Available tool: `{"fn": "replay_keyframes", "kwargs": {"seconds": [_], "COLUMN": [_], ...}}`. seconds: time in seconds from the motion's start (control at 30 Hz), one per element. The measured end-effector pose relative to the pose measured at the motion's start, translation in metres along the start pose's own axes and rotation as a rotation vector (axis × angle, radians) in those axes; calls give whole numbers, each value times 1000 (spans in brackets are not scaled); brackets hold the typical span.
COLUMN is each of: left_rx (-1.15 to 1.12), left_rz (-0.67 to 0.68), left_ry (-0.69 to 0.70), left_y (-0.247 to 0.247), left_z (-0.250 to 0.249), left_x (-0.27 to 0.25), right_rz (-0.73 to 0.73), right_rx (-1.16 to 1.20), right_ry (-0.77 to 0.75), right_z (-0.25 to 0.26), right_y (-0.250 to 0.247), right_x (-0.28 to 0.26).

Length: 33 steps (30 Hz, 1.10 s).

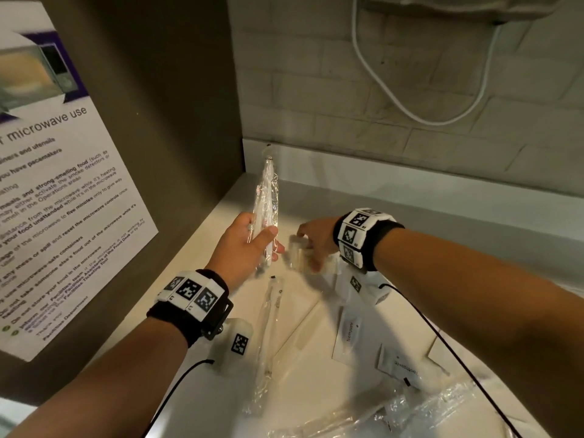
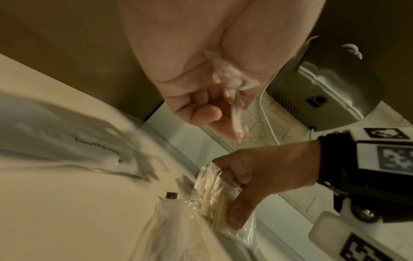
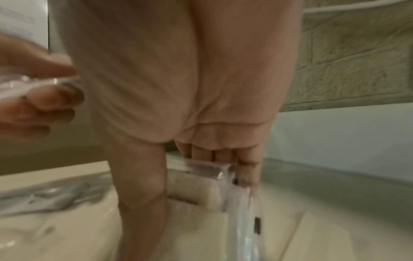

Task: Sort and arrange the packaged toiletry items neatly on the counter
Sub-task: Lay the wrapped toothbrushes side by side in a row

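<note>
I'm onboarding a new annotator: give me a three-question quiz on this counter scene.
1. True or false: the left hand holds a wrapped toothbrush off the counter.
2. What does the right hand grip? A) cable B) clear packet C) poster
3. What word is printed on the white sachets?

Key: 1 true; 2 B; 3 Toothpaste.

Hands (image 2: 196, 79) on wrapped packets (image 2: 232, 83) (blurred)

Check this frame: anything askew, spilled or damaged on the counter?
Nothing spilled or visibly damaged. The unsorted packets lie askew: two toothpaste sachets point different ways, and clear wrapped items sprawl at angles near the counter front.
</note>
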<state>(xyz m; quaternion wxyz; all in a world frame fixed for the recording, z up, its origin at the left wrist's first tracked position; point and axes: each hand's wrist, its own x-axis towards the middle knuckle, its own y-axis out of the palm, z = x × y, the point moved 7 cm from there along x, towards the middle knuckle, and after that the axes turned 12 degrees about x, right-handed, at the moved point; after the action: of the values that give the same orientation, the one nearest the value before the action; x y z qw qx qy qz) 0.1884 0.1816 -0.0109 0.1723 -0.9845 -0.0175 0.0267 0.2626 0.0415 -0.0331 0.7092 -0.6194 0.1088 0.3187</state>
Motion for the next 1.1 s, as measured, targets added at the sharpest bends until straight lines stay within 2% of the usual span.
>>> {"fn": "replay_keyframes", "kwargs": {"seconds": [0.07, 0.13, 0.2, 0.33, 0.5, 0.7, 0.77, 0.9, 1.1], "left_rx": [6, 26, 35, 61, 78, 123, 135, 123, 151], "left_rz": [4, 1, 6, 17, 15, 19, 27, 42, 47], "left_ry": [-4, -4, -7, 4, 26, 88, 107, 129, 161], "left_y": [0, -1, 0, 3, 9, 19, 23, 33, 53], "left_z": [1, 2, 2, 2, -5, -22, -26, -39, -54], "left_x": [2, 4, 5, 5, 4, -3, -7, -19, -36], "right_rz": [-3, 24, 66, -38, -81, -76, -115, -179, -249], "right_rx": [-85, -143, -184, -288, -84, -234, -147, 121, 214], "right_ry": [63, 53, 46, 10, -24, -43, -104, -127, -114], "right_z": [-17, -44, -47, 6, 4, 2, 1, -16, -47], "right_y": [7, 25, 31, 6, 9, 17, 20, 16, 4], "right_x": [32, 92, 108, 9, -14, -23, -32, -56, -107]}}
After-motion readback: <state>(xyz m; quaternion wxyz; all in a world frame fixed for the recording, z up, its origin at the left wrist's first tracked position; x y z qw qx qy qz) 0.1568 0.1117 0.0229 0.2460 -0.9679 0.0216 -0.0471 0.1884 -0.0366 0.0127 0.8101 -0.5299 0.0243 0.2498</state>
